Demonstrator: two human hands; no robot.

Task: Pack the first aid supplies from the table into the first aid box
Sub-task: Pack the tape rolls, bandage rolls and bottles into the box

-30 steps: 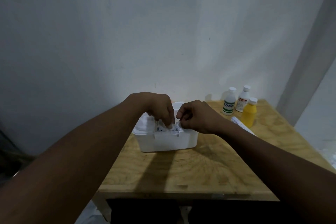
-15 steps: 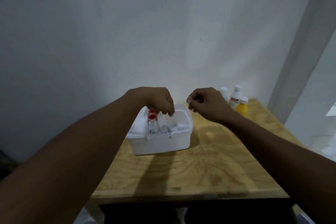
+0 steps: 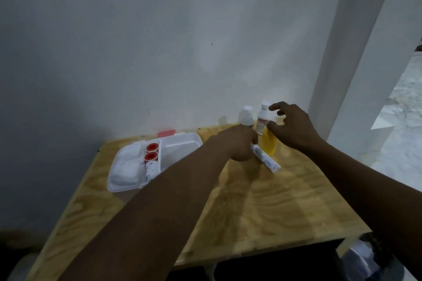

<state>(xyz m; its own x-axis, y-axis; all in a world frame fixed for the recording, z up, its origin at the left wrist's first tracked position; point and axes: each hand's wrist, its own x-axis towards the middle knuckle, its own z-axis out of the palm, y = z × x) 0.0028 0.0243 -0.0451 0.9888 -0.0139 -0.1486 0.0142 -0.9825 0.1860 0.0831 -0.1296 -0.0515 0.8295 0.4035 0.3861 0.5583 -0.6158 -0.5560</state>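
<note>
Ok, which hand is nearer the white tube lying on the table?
Left. The left hand is at the white tube's far end, seemingly touching it. The right hand is open above the yellow bottle, behind the tube.

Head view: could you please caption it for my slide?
Both hands reach for bottles beside the part-filled first aid box.

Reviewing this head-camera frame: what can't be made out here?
- Labels on the two white plastic bottles: too small and blurred.
- Yellow plastic bottle: its top is hidden behind the right hand.
- White printed tube: whether the left hand has gripped its covered end.
- White plastic first aid box: near right corner hidden by the left forearm.
</note>
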